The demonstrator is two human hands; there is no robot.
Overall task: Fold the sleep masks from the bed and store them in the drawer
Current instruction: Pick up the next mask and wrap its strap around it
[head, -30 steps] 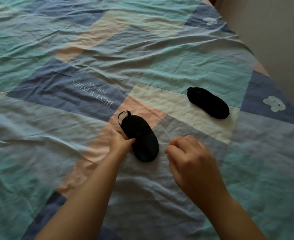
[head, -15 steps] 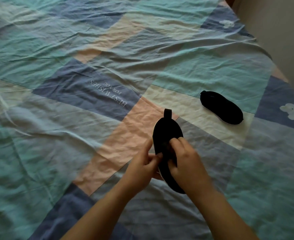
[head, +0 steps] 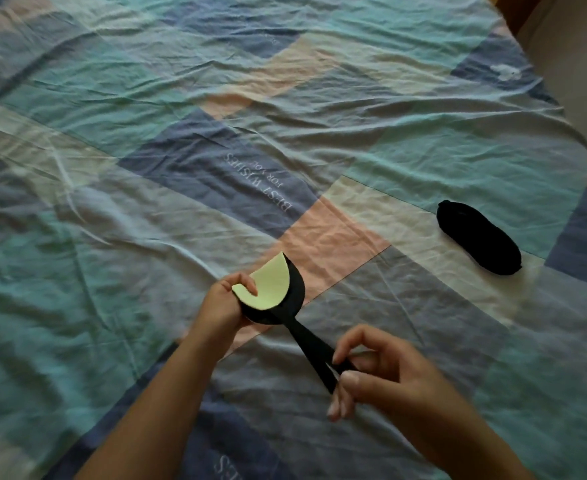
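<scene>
My left hand (head: pixel 221 306) grips a black sleep mask (head: pixel 294 292) folded in half, its pale yellow-green lining showing on top. It is lifted just above the bed. The mask's black strap (head: pixel 314 348) stretches down and right to my right hand (head: pixel 371 368), which pinches the strap's end between thumb and fingers. A second black sleep mask (head: pixel 479 237) lies flat on the bed to the right, apart from both hands. No drawer is in view.
A wrinkled patchwork sheet (head: pixel 216 133) in teal, blue, pink and cream covers the bed. The bed's right edge runs along a beige wall (head: pixel 576 64) at upper right.
The mask has been lifted off the sheet and folded, baring its pale lining. My right hand has drawn the strap out toward me. The view has shifted left.
</scene>
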